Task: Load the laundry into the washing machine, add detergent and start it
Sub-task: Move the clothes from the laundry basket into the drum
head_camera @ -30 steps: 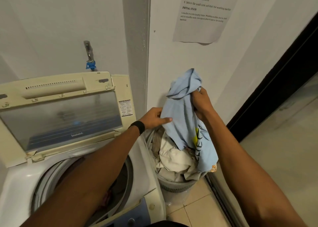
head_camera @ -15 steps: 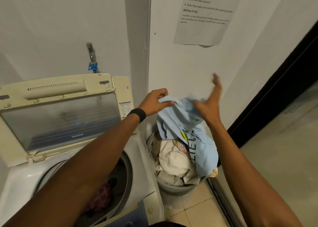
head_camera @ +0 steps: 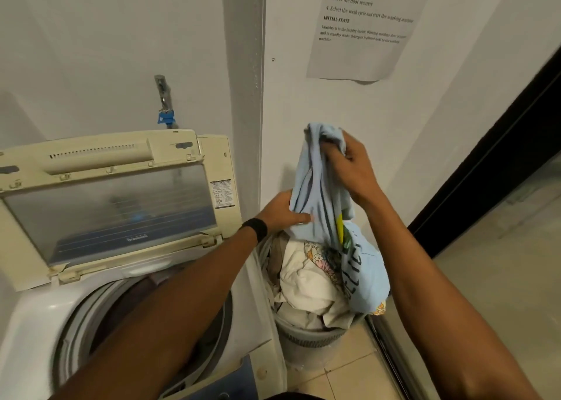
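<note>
White washing machine stands left of the left hand, lid raised. The left hand pinches the pale blue shirt low down. The right hand, higher and just right, clutches its top. A grey laundry basket sits beneath both hands, the shirt's tail draped over its rim.

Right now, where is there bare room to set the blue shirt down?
Drum opening below the raised lid: mostly open, left forearm crossing it. Tiled floor before the basket: bare. The basket: heaped full.
</note>
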Demonstrator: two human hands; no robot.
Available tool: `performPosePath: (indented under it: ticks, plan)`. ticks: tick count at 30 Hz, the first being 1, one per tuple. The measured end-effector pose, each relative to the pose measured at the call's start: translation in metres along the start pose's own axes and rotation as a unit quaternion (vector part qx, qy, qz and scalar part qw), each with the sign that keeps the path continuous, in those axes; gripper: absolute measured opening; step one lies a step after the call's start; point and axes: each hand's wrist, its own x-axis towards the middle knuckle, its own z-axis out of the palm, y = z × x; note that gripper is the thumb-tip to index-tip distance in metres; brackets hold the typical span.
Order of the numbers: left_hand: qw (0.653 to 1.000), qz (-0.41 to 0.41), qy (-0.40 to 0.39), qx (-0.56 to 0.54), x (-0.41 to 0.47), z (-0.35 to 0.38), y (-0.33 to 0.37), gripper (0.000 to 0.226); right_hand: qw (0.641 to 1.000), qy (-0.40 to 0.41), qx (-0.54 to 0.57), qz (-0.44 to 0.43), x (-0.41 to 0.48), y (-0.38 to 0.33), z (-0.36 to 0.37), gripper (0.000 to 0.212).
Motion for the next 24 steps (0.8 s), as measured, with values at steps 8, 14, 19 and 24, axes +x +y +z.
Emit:
performPosePath:
  ticks: [8,14,19,24]
  plan:
    - [0.954,0.103,0.279,0.029,0.013,-0.043,0.04,0.025,0.976,0.212,-0.033,-0.041,0.034,-0.029,-0.051,0.018]
    - [0.961,0.085,0.25,0.082,0.021,-0.051,0.075,0.015,0.968,-0.214,-0.129,0.031,0.012,-0.006,-0.024,0.095]
    - [0.969,0.082,0.206,0.107,0.014,-0.039,0.073,0.019,0.956,-0.191,-0.212,0.074,-0.006,0.025,0.013,0.056]
    - [0.98,0.023,0.098,0.175,0.0,-0.058,0.043,0.033,0.979,-0.037,-0.196,0.049,-0.002,0.039,-0.005,0.016]
